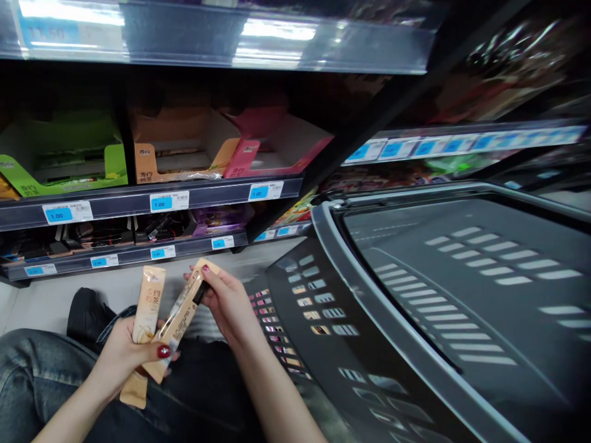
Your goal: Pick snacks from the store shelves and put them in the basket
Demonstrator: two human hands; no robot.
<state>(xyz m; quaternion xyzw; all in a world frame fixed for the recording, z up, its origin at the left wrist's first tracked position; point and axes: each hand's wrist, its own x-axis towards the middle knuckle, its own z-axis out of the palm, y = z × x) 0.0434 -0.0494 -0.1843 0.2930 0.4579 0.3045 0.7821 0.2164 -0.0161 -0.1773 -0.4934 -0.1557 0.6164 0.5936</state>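
My left hand point(122, 354) is closed around the lower ends of two long tan stick packets. One tan packet point(146, 307) stands nearly upright on the left. The other tan packet point(182, 314) leans to the right, and my right hand point(228, 304) pinches its upper end between thumb and fingers. Both hands are low in the view, above my jeans-clad knees point(32, 369) and in front of the bottom shelves.
A dark grey plastic shopping basket point(415, 344) fills the right half, close beside my right arm. Shelves ahead hold a green display box point(64, 163), an orange display box point(178, 151) and a pink display box point(277, 147), with blue price tags on the rails.
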